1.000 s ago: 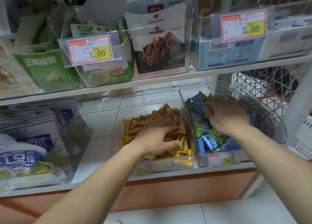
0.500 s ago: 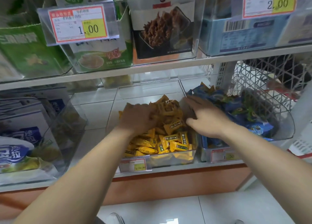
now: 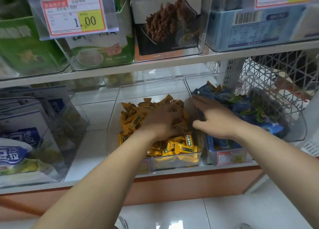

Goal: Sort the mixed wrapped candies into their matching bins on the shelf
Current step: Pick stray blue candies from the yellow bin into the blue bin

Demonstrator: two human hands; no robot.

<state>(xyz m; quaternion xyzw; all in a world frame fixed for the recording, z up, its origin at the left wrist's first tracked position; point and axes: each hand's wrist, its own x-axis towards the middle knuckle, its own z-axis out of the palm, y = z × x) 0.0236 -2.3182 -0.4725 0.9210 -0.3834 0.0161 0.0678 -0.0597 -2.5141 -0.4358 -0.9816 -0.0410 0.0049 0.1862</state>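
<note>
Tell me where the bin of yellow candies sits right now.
In the head view the yellow candy bin sits centre on the lower shelf, immediately left of the blue candy bin, with the left hand in it.

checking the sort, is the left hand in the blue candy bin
No, the left hand rests on the yellow candies in the middle bin.

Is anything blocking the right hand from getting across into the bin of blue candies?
Only the clear wall between the two bins. The right hand is spread open over that divider, fingers reaching toward the blue candies. The blue bin is open on top, with no lid. The left hand is down in the yellow candies.
</note>
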